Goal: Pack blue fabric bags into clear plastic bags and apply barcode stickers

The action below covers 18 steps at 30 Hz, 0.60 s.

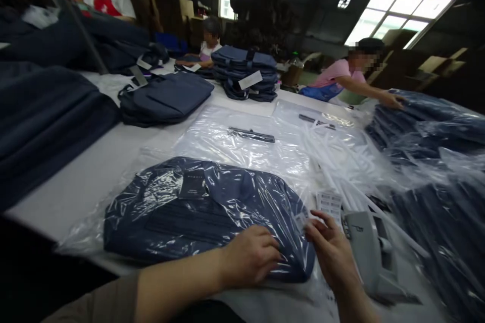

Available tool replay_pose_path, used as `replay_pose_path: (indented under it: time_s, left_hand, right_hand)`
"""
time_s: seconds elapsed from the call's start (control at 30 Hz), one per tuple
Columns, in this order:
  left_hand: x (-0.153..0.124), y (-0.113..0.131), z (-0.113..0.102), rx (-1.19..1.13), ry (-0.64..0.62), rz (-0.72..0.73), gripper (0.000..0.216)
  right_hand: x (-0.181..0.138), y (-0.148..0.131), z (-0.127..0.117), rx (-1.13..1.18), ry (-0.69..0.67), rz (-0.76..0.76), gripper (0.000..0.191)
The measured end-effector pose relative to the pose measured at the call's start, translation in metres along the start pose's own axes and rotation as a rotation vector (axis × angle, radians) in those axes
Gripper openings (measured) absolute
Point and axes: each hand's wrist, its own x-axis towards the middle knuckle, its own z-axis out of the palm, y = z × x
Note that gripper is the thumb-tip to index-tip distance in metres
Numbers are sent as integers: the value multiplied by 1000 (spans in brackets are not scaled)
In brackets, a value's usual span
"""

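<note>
A dark blue fabric bag [227, 186] lies flat in a clear plastic bag [87, 229], with a dark hang tag [193, 185] showing through near its top. My left hand [252, 255] rests on the front right of this package, its fingers curled down; whatever they grip is hidden. At the package's right end, my right hand [329, 245] pinches clear plastic between thumb and fingertips. I cannot tell if that is the bag's edge or a separate strip. Right beside this hand stands a grey tape dispenser [366, 247], and a printed label sheet [329, 204] lies behind it.
Flat clear plastic bags [212, 121] with dark handle strips lie beyond the package. White strips [337, 166] are heaped at right, near wrapped blue bags [447, 227]. Unwrapped blue bags [170, 93] and a stack [246, 68] stand behind. A co-worker in pink [337, 73] reaches toward wrapped bags.
</note>
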Motion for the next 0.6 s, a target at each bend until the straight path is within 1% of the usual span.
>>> replay_pose_path:
  time_s: [0.1,0.17,0.23,0.3,0.33,0.4,0.5,0.6]
  left_hand:
    - [-58,-41,-53,139,97,-293,22]
    - [-85,-70,-78,263,91,-463,36]
    - [-103,-95,-91,347,23,-572,55]
    - [-115,-110,-92,378,-52,-621,64]
    - [-119,-114,-90,386,-73,-628,65]
    - [-124,-119,-85,402,-77,-619,65]
    - [-127,-121,-79,432,-57,-591,65]
    - [-130,-123,-77,453,-47,-564,63]
  right_hand:
    - [23,-6,76,-1,-294,89,49]
    - [38,-1,122,-77,-455,138,43]
    - [52,12,160,-190,-562,179,35]
    - [62,27,187,-292,-616,216,29]
    - [66,35,197,-329,-629,233,28]
    - [72,46,208,-389,-644,257,26]
    - [77,55,214,-476,-670,278,27]
    - [81,58,215,-537,-688,288,27]
